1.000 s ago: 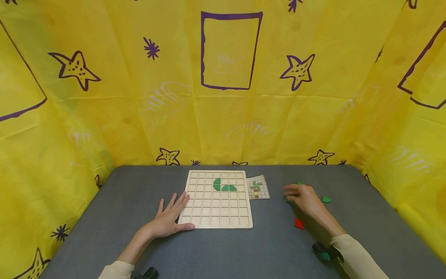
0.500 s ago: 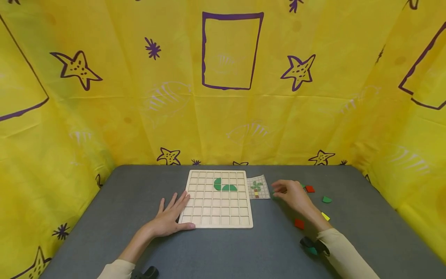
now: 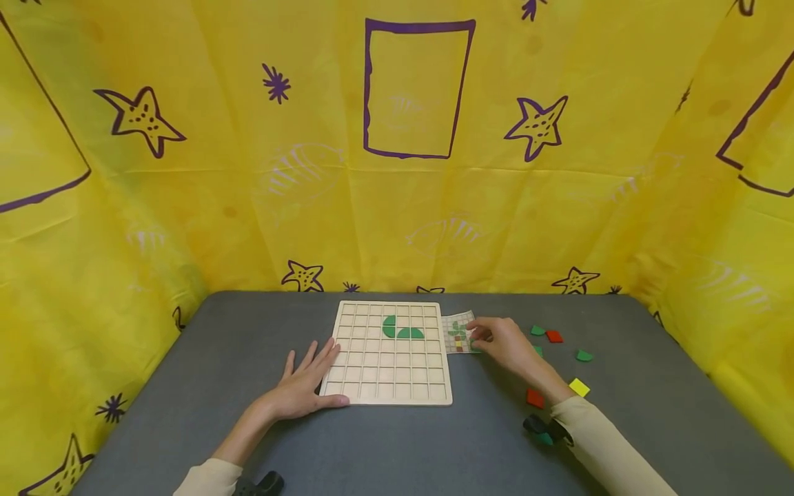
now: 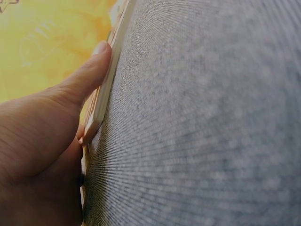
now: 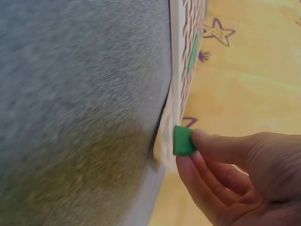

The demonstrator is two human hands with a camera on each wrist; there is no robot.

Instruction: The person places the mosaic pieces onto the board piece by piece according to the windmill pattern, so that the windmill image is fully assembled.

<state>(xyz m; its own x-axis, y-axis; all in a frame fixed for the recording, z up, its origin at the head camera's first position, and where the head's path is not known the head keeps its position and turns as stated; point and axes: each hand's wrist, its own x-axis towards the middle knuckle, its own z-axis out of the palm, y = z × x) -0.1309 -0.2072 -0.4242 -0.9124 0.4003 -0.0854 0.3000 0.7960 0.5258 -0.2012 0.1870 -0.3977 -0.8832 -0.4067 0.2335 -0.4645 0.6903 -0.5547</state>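
The pale wooden grid board (image 3: 386, 378) lies on the grey table, with green quarter-round tiles (image 3: 409, 333) set in cells of its upper part. My left hand (image 3: 300, 393) rests at the board's left edge, fingers spread, thumb along the near corner; the left wrist view has the thumb (image 4: 91, 70) against the rim. Between thumb and fingers my right hand (image 3: 505, 346) pinches a green tile (image 5: 183, 141), shown close in the right wrist view. That hand is over the right side of the printed pattern card (image 3: 453, 339), which sits against the board's right edge and is partly covered.
Right of the card lie loose pieces: a red square tile (image 3: 555, 336), a yellow square tile (image 3: 579, 387), another red tile (image 3: 535, 398) and several green ones, including a green tile (image 3: 584, 355) farther right. A yellow patterned cloth (image 3: 298, 227) hangs behind the table (image 3: 397, 448).
My right hand has moved left from the loose tiles to the card with the green tile in it, uncovering red, yellow and green pieces. The left hand stays on the board.
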